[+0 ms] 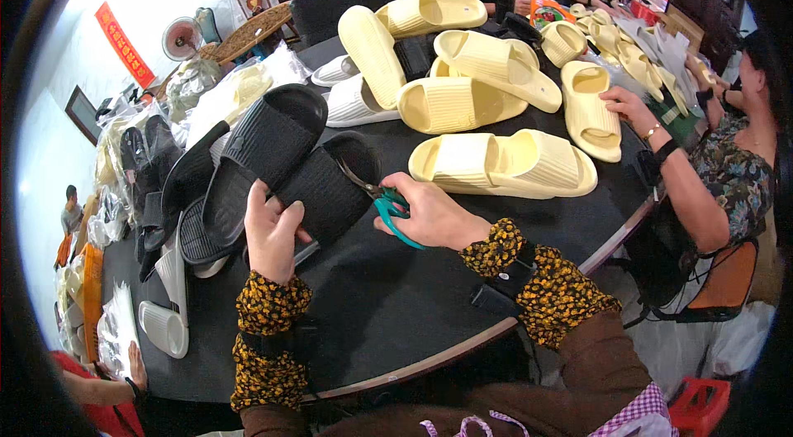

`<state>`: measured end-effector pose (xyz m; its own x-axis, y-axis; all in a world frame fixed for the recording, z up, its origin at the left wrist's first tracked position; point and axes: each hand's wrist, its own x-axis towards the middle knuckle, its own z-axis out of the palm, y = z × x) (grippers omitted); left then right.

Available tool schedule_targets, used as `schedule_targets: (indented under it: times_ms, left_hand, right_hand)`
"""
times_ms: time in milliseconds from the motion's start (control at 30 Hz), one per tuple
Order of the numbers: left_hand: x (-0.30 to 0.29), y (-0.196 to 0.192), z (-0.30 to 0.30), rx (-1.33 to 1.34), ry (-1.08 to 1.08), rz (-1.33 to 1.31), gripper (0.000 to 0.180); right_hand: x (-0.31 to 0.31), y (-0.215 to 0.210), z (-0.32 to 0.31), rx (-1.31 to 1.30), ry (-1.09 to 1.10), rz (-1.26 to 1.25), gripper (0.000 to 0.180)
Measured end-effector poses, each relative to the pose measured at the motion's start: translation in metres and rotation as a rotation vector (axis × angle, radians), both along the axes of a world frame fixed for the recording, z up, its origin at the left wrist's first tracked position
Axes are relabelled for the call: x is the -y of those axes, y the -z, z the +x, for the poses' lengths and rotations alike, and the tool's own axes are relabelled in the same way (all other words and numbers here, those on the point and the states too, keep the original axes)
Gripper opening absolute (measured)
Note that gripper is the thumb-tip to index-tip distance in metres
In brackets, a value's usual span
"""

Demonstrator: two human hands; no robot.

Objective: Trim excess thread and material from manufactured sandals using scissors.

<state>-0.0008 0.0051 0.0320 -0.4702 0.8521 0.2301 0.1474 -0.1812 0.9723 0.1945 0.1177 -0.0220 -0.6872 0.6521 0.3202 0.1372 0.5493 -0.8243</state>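
Two hands worked one black slide sandal (318, 189) near the table's (396, 313) front edge: the left hand (271, 232) clamped its heel end, fingers curled over the sole, while the right hand (431, 216) gripped teal-handled scissors (382, 199), blades at the strap. Trimming seemed under way; the next snip would want a steady sandal and small cuts

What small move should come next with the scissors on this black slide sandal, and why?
Probably close the scissors in the right hand: their blades already sit at the edge of the black slide sandal, and the left hand steadies its near end on the black table.
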Motion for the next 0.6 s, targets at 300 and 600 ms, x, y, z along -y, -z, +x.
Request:
schedule_targets:
  times_ms: [300,600]
  left_hand:
    - [0.003,-0.002,0.004,-0.016,-0.012,-0.025,0.058]
    - [0.003,0.005,0.005,-0.098,0.052,-0.164,0.064]
  right_hand:
    - [-0.003,0.009,-0.002,-0.083,0.020,0.061,0.034]
    - [0.003,-0.006,0.002,-0.132,0.076,-0.013,0.046]
